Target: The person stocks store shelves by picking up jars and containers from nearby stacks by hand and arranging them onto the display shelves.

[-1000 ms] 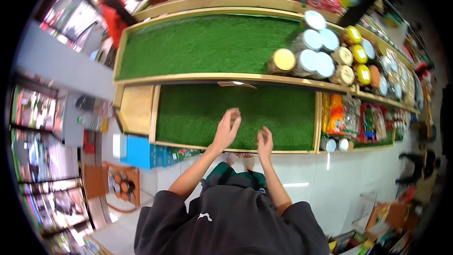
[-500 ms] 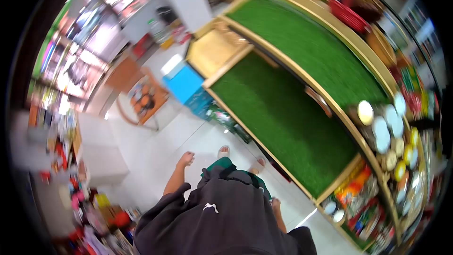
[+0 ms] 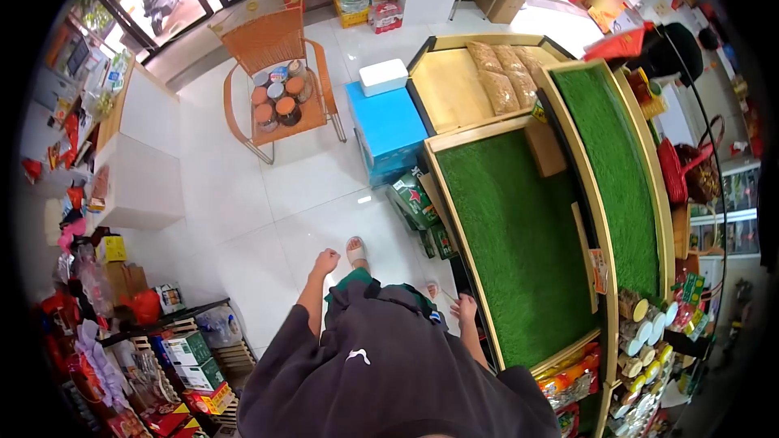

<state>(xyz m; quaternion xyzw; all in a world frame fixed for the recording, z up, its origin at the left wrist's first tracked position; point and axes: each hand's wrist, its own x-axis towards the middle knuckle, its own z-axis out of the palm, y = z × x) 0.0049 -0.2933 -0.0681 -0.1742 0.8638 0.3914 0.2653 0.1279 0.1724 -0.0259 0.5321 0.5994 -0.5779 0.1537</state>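
My left hand (image 3: pixel 326 261) hangs over the white tiled floor with its fingers curled in, and nothing shows in it. My right hand (image 3: pixel 464 307) is low beside the wooden edge of the display stand, its fingers bent together. A thin pale line shows by its fingertips, too small to name. Nearest to that hand is the stand's lower shelf (image 3: pixel 519 251), lined with green artificial turf. Several lidded jars (image 3: pixel 288 105) stand on a brown woven armchair (image 3: pixel 261 36) ahead to the left.
A blue box (image 3: pixel 389 126) with a white foam box (image 3: pixel 383 78) on top stands at the display's corner. Green cartons (image 3: pixel 414 201) lean against its side. Bagged goods (image 3: pixel 499 73) lie on the wooden tray. Stocked shelves (image 3: pixel 191 357) stand at lower left.
My view has turned left and steadied, so the chair and display now appear more upright. My right hand, mostly hidden before, now shows more fully. My left hand stays curled.
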